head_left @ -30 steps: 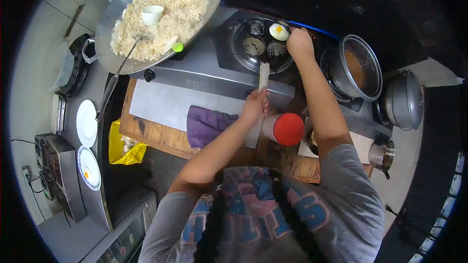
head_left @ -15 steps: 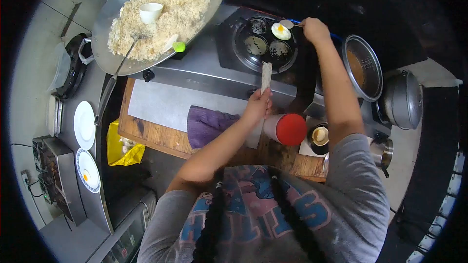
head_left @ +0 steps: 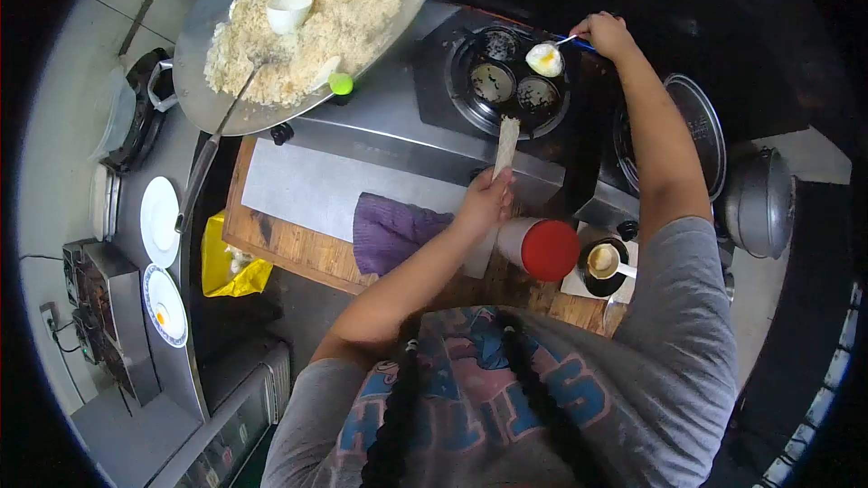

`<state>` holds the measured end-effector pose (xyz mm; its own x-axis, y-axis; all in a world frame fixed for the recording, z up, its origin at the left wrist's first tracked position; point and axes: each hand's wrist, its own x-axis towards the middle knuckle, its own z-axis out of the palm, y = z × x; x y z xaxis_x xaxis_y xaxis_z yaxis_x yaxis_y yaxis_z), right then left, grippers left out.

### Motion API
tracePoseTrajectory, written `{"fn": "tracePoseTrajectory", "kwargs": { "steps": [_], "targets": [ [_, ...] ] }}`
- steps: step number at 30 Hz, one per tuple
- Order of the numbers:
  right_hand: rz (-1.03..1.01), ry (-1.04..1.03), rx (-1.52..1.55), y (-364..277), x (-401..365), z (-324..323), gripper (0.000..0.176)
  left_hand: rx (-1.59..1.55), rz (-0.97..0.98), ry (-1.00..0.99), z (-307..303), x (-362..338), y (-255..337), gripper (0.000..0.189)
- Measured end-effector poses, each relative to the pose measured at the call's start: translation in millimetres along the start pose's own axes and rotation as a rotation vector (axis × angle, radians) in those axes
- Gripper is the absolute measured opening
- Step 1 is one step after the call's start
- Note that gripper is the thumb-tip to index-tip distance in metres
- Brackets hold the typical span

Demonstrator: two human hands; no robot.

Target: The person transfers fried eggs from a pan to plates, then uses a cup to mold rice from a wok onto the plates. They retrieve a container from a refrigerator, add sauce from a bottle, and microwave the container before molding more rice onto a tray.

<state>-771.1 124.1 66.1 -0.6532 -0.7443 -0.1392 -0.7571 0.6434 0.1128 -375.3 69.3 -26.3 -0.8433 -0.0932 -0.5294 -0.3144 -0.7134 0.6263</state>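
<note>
My left hand (head_left: pixel 485 199) is closed round the pale, worn handle (head_left: pixel 507 145) of a dark pan with several round wells (head_left: pixel 494 82), which rests on the stove. My right hand (head_left: pixel 604 34) grips a spoon (head_left: pixel 568 39) with a blue handle at the pan's upper right. An egg (head_left: pixel 544 60) with a white and a yellow patch lies at the spoon's end, over the right well. The other wells show a thin or speckled residue.
A wide wok of rice (head_left: pixel 344 27) holding a white bowl (head_left: pixel 288 14) stands at upper left. Near me are a purple cloth (head_left: pixel 394 233), a red-lidded container (head_left: pixel 550 250) and a cup (head_left: pixel 604 261). Plates (head_left: pixel 160 221) lie at left; a metal pot (head_left: pixel 758 203) stands at right.
The camera view has shifted slightly. My right hand has tilted the spoon, and the egg now looks raised and more bunched at its end. My left hand keeps its hold.
</note>
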Motion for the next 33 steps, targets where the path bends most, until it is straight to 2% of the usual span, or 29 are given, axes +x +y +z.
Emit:
{"fn": "tracePoseTrajectory", "kwargs": {
  "steps": [8, 13, 17, 19, 25, 27, 30, 33],
  "targets": [
    [-0.034, -0.139, 0.002, 4.6, 8.4, 8.8, 0.019, -0.016, 0.010, 0.012, -1.8, 2.0, -0.5, 0.029],
    [0.165, -0.302, 0.257, 6.7, 6.6, 19.0, 0.021, 0.000, -0.040, 0.036, -1.8, 2.3, 1.2, 0.029],
    [0.294, -0.269, 0.226, -16.3, -9.8, 25.0, 0.023, -0.025, -0.023, -0.003, -0.8, -0.5, 2.1, 0.029],
    [0.512, -0.089, 0.197, -45.4, -36.8, 8.7, 0.025, -0.017, -0.028, -0.001, 2.2, 0.9, 3.8, 0.030],
    [0.558, 0.071, 0.242, -78.7, -82.0, 26.3, 0.024, 0.064, -0.025, -0.029, -6.2, 6.1, 1.9, 0.033],
    [0.583, 0.244, 0.278, -82.6, -88.7, 39.1, 0.025, 0.094, -0.116, -0.040, -9.4, 5.7, 7.1, 0.036],
    [0.593, 0.313, 0.317, -84.0, -95.2, 54.3, 0.023, 0.203, -0.179, -0.045, -12.9, 0.8, 15.3, 0.041],
    [0.560, 0.416, 0.347, -77.9, -97.9, 70.7, 0.021, 0.303, -0.138, -0.016, -17.6, -16.6, 22.4, 0.043]
  ]
}}
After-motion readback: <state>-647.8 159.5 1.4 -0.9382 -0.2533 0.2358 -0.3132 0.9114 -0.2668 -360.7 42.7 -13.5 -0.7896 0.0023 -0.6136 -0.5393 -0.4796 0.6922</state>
